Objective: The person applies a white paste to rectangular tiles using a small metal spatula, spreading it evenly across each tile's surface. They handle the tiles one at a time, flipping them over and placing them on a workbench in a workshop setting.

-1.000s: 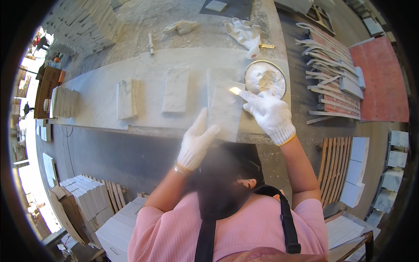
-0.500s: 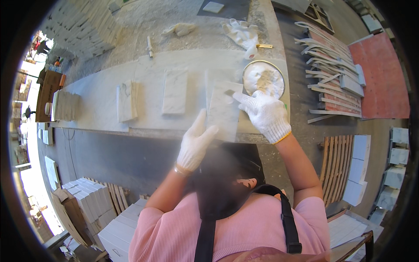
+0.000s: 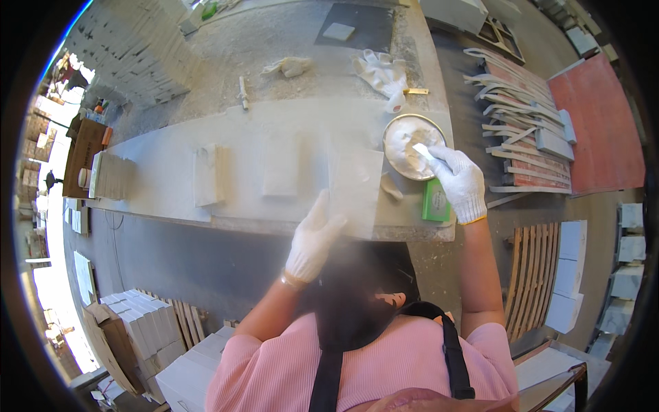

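Note:
White knitted gloves cover both hands. My right hand (image 3: 460, 182) is closed round a putty knife (image 3: 423, 151), its blade dipping into the white paste (image 3: 405, 143) that fills a round tin (image 3: 386, 154). The fingers hide most of the handle. My left hand (image 3: 310, 242) rests at the near left side of a white marble-look tile (image 3: 358, 199), fingers stretched and thumb apart. Haze blurs that area, so the exact contact is unclear. A green box (image 3: 436, 201) stands beside the tin, and a small pale piece (image 3: 391, 187) lies between tin and tile.
Left along the bench are two more tile pieces (image 3: 280, 168) (image 3: 209, 175) and a tile stack (image 3: 113, 175). Farther back lie a white marker-like stick (image 3: 243, 93), a crumpled cloth (image 3: 288, 66) and spare gloves (image 3: 382, 74). Stone strips (image 3: 511, 117) lie on the right.
My right hand has moved right with the putty knife, from over the tile to the tin. The green box now shows fully. My left hand stays by the tile.

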The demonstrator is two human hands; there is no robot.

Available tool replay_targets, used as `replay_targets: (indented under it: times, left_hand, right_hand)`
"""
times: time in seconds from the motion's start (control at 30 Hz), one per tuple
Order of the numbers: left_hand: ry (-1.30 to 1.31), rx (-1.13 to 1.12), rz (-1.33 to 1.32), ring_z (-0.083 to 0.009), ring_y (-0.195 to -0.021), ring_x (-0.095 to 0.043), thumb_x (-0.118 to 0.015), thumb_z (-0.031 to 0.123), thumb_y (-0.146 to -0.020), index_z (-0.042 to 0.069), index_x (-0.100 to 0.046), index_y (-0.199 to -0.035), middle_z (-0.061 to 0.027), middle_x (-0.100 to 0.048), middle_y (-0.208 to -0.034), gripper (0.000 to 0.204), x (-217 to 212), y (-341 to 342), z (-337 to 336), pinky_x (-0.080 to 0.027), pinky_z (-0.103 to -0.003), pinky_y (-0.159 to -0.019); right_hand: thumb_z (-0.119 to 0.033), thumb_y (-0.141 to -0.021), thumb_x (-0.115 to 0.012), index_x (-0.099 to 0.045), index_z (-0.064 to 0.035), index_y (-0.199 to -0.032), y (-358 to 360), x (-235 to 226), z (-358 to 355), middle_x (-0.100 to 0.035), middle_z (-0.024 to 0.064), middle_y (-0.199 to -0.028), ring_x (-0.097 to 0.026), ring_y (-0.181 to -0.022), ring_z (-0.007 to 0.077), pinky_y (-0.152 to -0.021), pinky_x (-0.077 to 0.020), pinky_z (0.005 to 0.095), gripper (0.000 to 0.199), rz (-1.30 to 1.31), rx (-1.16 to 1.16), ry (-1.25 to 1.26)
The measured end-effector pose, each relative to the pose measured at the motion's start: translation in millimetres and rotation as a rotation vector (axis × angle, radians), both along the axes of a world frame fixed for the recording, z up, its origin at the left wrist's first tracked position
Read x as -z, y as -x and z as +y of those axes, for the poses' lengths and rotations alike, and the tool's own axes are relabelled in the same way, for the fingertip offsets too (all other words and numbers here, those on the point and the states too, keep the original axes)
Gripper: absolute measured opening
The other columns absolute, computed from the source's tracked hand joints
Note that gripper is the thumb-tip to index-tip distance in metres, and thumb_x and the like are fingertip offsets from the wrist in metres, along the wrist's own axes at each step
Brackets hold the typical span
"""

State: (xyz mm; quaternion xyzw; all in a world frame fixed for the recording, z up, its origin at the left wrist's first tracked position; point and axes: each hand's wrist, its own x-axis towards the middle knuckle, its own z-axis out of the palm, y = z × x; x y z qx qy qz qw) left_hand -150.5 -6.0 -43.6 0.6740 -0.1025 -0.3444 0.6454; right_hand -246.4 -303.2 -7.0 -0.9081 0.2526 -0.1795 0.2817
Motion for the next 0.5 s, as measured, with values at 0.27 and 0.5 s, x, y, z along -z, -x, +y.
replay_targets:
  times: [0.27,0.5]
  left_hand:
    - [0.010,-0.006,0.156,-0.0135,-0.129,-0.052,-0.071,0.013,-0.097,-0.003,-0.027,-0.160,-0.0119,-0.040,-0.161,0.079,-2.0,-1.6,-4.1,-0.054,-0.029,-0.094]
    - [-0.085,0.051,0.016,-0.0169,-0.142,-0.042,-0.070,0.012,-0.097,-0.007,-0.024,-0.159,-0.0161,-0.034,-0.164,0.080,-12.9,-2.4,-3.4,-0.040,-0.030,-0.112]
  right_hand:
    - [-0.041,-0.090,-0.063,-0.076,-0.0228,-0.107,-24.5,-0.3,-9.3,-0.072,0.0110,-0.105,-0.068,-0.097,0.0321,-0.081,-0.0547,0.0454,0.028,0.512,0.002,0.195]
    - [-0.045,-0.085,-0.073,-0.073,-0.0174,-0.113,-38.2,-13.2,-34.5,-0.067,0.0095,-0.112,-0.065,-0.107,0.0315,-0.091,-0.0528,0.0423,0.040,0.254,0.091,0.195]
